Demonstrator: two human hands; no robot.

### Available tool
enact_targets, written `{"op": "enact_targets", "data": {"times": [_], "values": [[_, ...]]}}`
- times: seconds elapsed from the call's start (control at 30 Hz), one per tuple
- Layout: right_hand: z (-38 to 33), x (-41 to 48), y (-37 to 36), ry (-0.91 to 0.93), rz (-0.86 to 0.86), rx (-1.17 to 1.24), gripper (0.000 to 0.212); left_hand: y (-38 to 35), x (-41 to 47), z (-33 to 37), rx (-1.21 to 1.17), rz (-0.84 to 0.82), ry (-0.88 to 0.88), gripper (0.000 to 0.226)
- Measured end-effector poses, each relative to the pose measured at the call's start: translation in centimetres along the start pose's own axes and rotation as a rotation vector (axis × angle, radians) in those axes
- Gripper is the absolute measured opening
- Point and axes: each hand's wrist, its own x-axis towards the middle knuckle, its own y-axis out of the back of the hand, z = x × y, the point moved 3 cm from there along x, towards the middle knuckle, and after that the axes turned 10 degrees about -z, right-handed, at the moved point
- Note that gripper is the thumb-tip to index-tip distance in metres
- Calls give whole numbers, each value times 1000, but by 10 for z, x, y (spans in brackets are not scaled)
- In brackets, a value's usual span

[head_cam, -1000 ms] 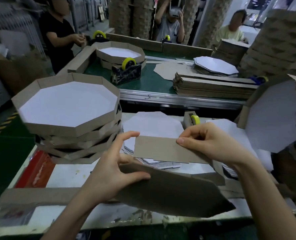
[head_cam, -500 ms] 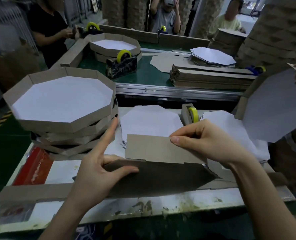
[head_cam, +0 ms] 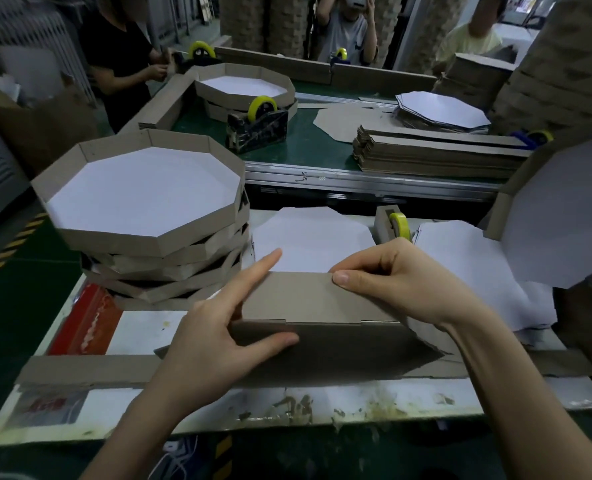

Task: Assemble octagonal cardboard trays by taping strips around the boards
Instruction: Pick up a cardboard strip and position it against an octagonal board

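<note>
A brown cardboard strip (head_cam: pixel 298 299) stands folded up along the far edge of a brown octagonal board (head_cam: pixel 339 351) lying on the white table. My left hand (head_cam: pixel 218 337) holds the strip's left end, thumb on the board, index finger straight along the strip. My right hand (head_cam: pixel 401 278) pinches the strip's top edge at its right part. Behind the strip lies a pile of white octagonal boards (head_cam: pixel 308 237). A tape dispenser with a yellow roll (head_cam: pixel 396 225) stands just beyond my right hand.
A stack of finished octagonal trays (head_cam: pixel 142 216) stands at the left. More white boards (head_cam: pixel 467 268) lie at the right, under a tray held on edge (head_cam: pixel 564 209). A long strip (head_cam: pixel 86 370) lies near the table's front edge. Across the green bench (head_cam: pixel 305 140) are strips, boards, a dispenser and three people.
The board has come down flat onto the table from a tilted, lifted pose. Both hands moved with it, and the strip now stands upright along its far edge.
</note>
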Motion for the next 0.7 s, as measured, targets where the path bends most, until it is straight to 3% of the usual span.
{"op": "enact_targets", "data": {"times": [0.23, 0.43, 0.7], "values": [[1, -1, -4, -24, 15, -1, 18, -3, 2, 6, 95, 19, 1, 81], [4, -12, -2, 28, 58, -62, 25, -8, 7, 5, 59, 26, -41, 59], [12, -12, -8, 71, 164, -137, 31, -7, 12, 3, 48, 38, -45, 54]]}}
